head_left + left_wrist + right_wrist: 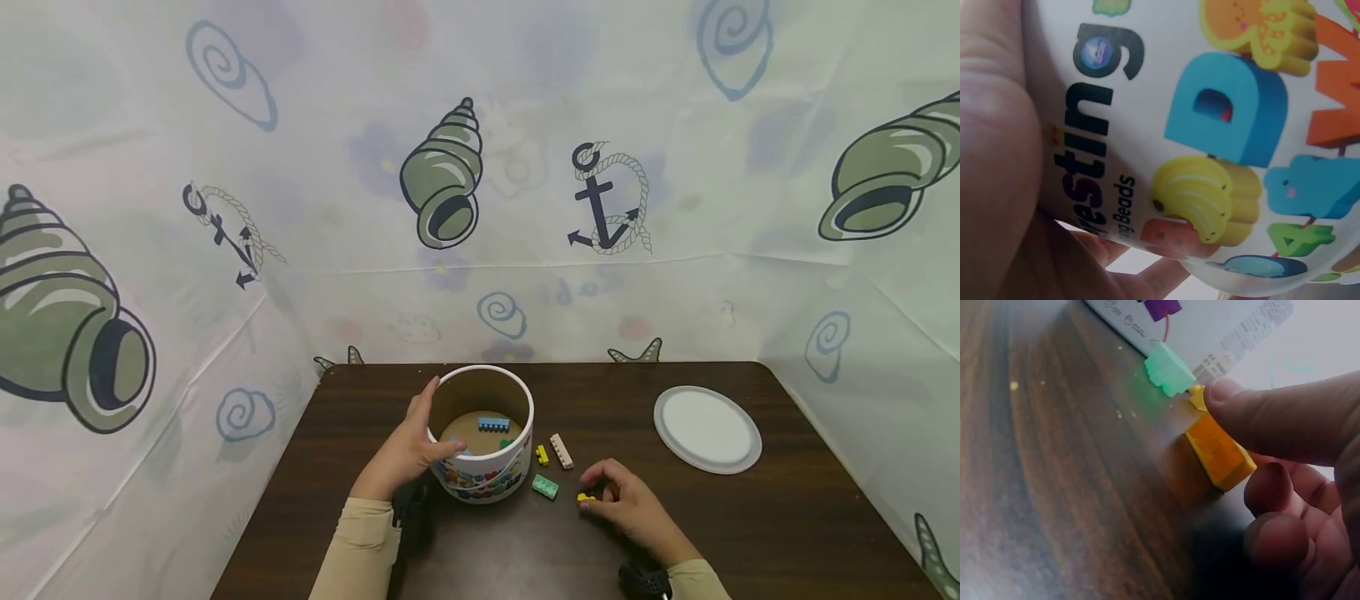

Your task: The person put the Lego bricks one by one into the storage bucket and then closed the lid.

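Note:
On the left of the work area stands a round white bucket [486,485] with colourful printed letters and animals. My left hand [405,450] holds it by its left side, thumb over the rim and fingers along the outer wall. Inside lie a blue toy brick [493,425] and a green piece [506,443], with light blue partly hidden behind the thumb. To the right of the bucket, my right hand [630,507] pinches a yellow toy brick [1219,453] close over the table, between thumb and fingers.
Between bucket and right hand lie a pale pink brick [561,451], a small yellow brick [542,455] and a mint green brick [545,487]. A round white lid [707,429] rests at the back right of the dark wooden table [795,500]. Patterned cloth surrounds the table.

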A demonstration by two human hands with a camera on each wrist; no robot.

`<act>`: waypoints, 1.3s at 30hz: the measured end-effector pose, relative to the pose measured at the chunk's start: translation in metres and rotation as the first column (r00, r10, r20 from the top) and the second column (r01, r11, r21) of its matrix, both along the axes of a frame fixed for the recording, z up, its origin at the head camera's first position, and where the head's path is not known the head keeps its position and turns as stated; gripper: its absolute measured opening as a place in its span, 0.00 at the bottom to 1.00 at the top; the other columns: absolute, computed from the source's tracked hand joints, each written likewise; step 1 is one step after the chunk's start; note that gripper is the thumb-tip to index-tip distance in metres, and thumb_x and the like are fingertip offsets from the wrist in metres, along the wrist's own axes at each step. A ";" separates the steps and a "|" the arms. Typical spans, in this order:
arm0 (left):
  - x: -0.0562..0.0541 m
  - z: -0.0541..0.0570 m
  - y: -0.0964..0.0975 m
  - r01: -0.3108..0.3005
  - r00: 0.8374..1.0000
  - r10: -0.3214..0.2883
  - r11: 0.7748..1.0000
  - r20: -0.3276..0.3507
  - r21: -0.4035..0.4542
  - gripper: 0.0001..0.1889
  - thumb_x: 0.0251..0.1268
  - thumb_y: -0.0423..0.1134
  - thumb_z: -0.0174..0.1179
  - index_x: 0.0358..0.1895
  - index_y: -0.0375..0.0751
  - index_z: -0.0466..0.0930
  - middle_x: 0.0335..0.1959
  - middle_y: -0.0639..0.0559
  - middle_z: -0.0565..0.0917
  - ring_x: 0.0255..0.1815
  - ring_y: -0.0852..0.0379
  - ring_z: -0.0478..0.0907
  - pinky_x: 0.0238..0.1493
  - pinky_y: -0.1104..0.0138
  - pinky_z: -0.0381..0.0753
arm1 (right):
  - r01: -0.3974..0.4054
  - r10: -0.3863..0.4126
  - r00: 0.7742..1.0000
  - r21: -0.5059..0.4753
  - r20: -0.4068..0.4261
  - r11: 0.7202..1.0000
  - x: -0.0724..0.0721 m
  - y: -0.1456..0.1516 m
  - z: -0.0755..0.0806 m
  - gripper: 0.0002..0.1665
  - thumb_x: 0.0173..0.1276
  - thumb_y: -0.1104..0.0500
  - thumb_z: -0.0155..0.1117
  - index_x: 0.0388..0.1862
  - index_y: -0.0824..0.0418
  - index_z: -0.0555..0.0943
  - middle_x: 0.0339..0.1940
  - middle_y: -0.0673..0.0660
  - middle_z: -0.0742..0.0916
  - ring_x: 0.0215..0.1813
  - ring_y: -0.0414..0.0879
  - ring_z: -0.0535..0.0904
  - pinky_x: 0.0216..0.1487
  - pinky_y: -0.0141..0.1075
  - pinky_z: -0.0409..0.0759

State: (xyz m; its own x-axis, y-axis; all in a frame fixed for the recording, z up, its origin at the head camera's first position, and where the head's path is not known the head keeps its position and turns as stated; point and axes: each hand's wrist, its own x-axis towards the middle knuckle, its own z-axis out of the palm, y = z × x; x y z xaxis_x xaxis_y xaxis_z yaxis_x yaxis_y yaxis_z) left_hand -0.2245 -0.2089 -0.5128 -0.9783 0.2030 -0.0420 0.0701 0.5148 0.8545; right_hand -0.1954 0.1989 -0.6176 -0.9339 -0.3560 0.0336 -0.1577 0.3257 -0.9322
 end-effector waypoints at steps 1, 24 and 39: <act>0.000 0.000 0.001 0.002 1.000 -0.002 1.000 -0.001 0.000 0.68 0.61 0.56 0.82 0.92 0.59 0.36 0.91 0.39 0.45 0.81 0.26 0.65 0.73 0.32 0.72 | 0.004 -0.004 1.000 0.004 0.000 1.000 0.000 -0.001 0.000 0.20 0.65 0.56 0.84 0.52 0.54 0.85 0.53 0.60 0.84 0.24 0.37 0.73 0.22 0.32 0.75; -0.003 -0.002 0.002 0.004 1.000 -0.004 1.000 0.013 0.011 0.68 0.62 0.54 0.81 0.92 0.57 0.35 0.91 0.37 0.42 0.83 0.24 0.61 0.74 0.31 0.70 | 0.153 -0.134 0.980 -0.128 0.144 0.980 0.003 -0.003 0.002 0.11 0.84 0.60 0.64 0.60 0.59 0.83 0.38 0.60 0.80 0.20 0.43 0.73 0.19 0.38 0.79; 0.000 -0.003 0.002 -0.005 1.000 0.005 1.000 0.002 0.000 0.67 0.63 0.54 0.81 0.92 0.62 0.36 0.91 0.38 0.42 0.82 0.25 0.64 0.73 0.32 0.71 | 0.208 -0.138 0.958 -0.276 0.251 0.938 0.001 0.001 0.002 0.15 0.87 0.63 0.58 0.64 0.70 0.80 0.51 0.69 0.84 0.36 0.47 0.86 0.34 0.43 0.90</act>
